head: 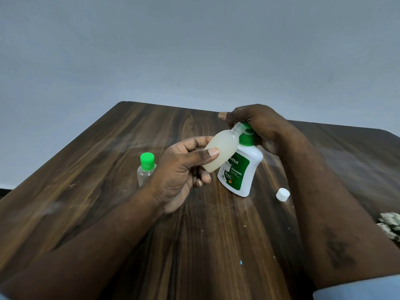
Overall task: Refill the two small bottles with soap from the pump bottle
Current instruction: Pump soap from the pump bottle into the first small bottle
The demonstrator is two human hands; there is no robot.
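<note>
Gripping a small uncapped cloudy plastic bottle (pixel 220 153) in our left hand (pixel 184 172), we tilt its neck to the nozzle of the white pump bottle (pixel 241 173), whose green head our right hand (pixel 256 124) clasps. A green-capped clear bottle (pixel 146 169) stands at our left hand's nine o'clock; a white cap (pixel 283 194) lies on the wooden desk (pixel 97 191) at the pump bottle's four o'clock.
</note>
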